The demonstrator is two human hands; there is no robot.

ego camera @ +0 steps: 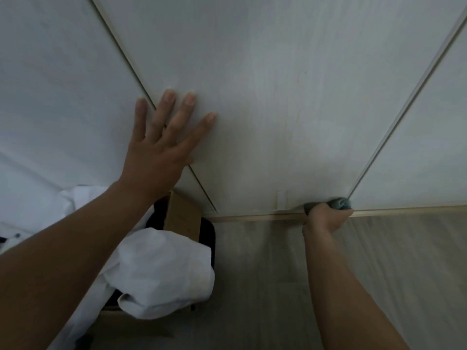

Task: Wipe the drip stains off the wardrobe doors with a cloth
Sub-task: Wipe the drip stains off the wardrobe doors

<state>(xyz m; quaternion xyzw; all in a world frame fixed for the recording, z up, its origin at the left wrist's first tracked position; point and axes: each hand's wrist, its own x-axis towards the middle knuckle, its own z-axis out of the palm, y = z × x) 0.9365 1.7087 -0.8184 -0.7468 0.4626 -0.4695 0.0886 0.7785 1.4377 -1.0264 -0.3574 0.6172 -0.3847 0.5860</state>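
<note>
I count three doors, the left door (50,84), middle door (252,84) and right door (429,147), with two seams between them. I have the left hand (156,147) flat on the wood, its grip wide apart. Four straight, spread fingers show, and the hand lies across the seam where the left door meets the middle door, holding nothing. Below it, one heap of white fabric (161,271) partly covers one box (182,215). Low on the middle door I see one faint drip stain (281,199). Just right of it, the right hand (326,218) has its grip clamped round the one cloth (340,203). The cloth is bunched and grey-blue, pressed to the middle door's bottom corner at the second seam, just above the floor (379,261).
</note>
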